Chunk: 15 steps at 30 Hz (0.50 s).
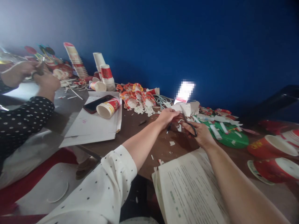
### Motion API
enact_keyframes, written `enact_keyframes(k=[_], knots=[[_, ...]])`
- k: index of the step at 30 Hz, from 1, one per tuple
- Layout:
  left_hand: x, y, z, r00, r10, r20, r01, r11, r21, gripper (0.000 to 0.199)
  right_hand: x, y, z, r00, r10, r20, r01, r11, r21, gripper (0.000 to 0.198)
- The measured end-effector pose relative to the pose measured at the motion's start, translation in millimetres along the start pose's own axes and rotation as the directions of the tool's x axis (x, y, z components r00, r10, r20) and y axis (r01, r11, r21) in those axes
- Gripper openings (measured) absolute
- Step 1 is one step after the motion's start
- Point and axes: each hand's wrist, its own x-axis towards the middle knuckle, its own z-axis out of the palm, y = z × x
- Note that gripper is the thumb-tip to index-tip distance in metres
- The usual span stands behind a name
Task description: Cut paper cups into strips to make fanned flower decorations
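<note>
My left hand (168, 117) is closed on a white piece of paper (185, 109), which looks like part of a cut paper cup. Black-handled scissors (193, 130) are gripped in my right hand (201, 134), with their blades angled up against the lower edge of the white piece. The fingertips of both hands are partly hidden. Small white scraps (172, 143) are scattered on the brown table (140, 137) below my hands. A bright phone screen (184, 90), blurred out, stands just behind the paper.
Left of me a co-worker's hands (48, 79) hold scissors. Cut red and white cups (135, 98) are heaped beyond a cup (108, 108) and a dark phone (93, 104). Printed sheets (187, 186) overhang the front edge. A green disc (235, 140) and red cups (268, 146) lie right.
</note>
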Motion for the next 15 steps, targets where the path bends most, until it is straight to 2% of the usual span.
enact_keyframes(k=[4, 12, 15], knots=[[-0.2, 0.7, 0.6, 1.000, -0.002, -0.008, 0.002, 1.000, -0.006, 0.018, 0.6, 1.0, 1.2, 1.000, 0.003, -0.003, -0.003, 1.000, 0.005, 0.046], [1.3, -5.6, 3.2, 1.000, 0.005, 0.024, -0.005, 1.000, -0.022, 0.020, 1.8, 8.1, 3.2, 0.997, -0.007, 0.071, 0.000, 0.995, 0.100, 0.048], [0.2, -5.8, 3.3, 1.000, 0.003, 0.027, -0.002, 1.000, -0.019, 0.019, 0.7, 4.3, 1.2, 0.997, -0.002, 0.072, -0.003, 0.997, 0.072, 0.048]])
